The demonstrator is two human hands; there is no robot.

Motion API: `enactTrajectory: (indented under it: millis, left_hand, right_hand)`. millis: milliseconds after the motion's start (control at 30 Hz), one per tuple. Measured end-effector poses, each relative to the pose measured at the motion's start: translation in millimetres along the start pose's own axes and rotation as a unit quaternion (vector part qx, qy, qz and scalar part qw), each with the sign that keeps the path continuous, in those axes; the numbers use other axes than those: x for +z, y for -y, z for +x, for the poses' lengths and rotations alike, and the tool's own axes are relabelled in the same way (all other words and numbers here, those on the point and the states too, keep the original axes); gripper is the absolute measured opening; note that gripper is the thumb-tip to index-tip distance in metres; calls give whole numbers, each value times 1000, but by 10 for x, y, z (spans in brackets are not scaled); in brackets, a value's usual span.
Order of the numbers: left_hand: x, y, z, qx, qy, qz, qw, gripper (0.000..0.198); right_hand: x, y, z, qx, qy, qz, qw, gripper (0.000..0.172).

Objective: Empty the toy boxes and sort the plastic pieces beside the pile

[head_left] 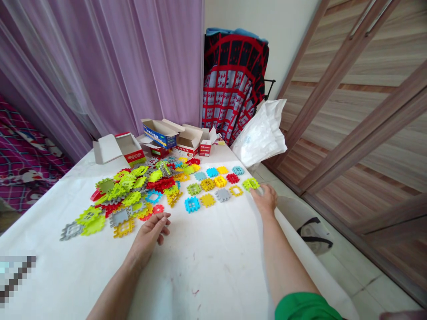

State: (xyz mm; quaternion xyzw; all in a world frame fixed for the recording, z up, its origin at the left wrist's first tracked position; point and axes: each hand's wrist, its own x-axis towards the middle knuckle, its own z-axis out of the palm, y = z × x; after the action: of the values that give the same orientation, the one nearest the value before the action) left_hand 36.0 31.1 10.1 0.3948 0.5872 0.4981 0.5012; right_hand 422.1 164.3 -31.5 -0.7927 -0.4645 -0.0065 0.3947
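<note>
A heap of interlocking plastic tiles (133,195) in lime, red, yellow, grey and blue covers the left middle of the white table (200,266). To its right, single tiles lie laid out in rows (213,184). My left hand (151,233) rests on the table beside the heap, fingers loosely curled with nothing in them, fingertips close to a red tile (157,209). My right hand (265,198) reaches to the right end of the rows, fingers pinched on a lime-green tile (251,183) at the table's right edge.
Several opened small cardboard boxes (160,133) stand at the table's far end. A white plastic bag (262,133) and a red patterned cloth over a chair (233,89) are behind. Purple curtains hang on the left, wooden sliding doors on the right. Floor lies past the right edge.
</note>
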Motion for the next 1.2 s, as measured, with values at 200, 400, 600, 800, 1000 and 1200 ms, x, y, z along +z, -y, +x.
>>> enactTrajectory:
  millis: [200, 400, 600, 800, 1000, 1200]
  left_hand:
    - [0, 1, 4, 2, -3, -5, 1000, 58]
    - [-6, -3, 4, 0, -4, -13, 1000, 59]
    - [0, -7, 1, -1, -3, -16, 1000, 59]
    - [-1, -9, 0, -3, -3, -8, 1000, 59]
    - [16, -42, -13, -2, -3, -1, 1000, 56]
    - [16, -50, -13, -4, -7, -6, 1000, 58]
  right_hand:
    - [-50, 56, -19, -8, 25, -44, 999, 46]
    - [-58, 64, -18, -16, 39, -58, 997, 47]
    - [-75, 79, -22, 2, 57, -77, 995, 52]
    - [-100, 101, -23, 14, 89, -99, 991, 45]
    - [-116, 132, -43, 12, 81, -92, 992, 48]
    - [-128, 178, -46, 12, 108, -129, 986, 55]
